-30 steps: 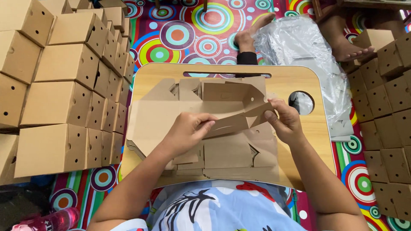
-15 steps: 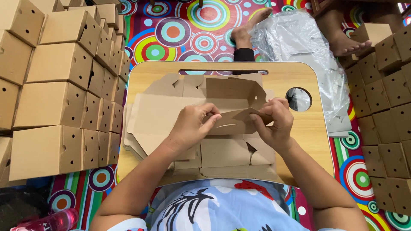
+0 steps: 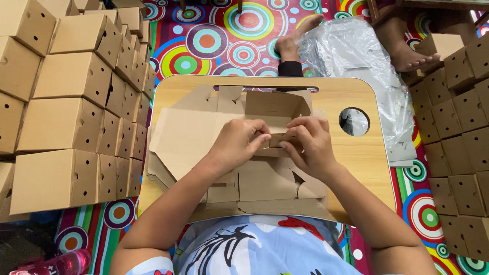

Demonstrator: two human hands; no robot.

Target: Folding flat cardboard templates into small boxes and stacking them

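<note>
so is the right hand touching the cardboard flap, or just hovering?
Touching. The head view shows the right hand with fingers pressed onto the folded cardboard flap, no gap, and the left hand pinching it from the other side.

A pile of flat cardboard blanks [image 3: 193, 132] covers the surface's [image 3: 356, 168] left and middle. Folded boxes [image 3: 66, 107] are stacked on the floor off its left edge, more boxes [image 3: 458, 127] off its right, and a plastic bag [image 3: 356, 56] beyond its far right corner.
</note>
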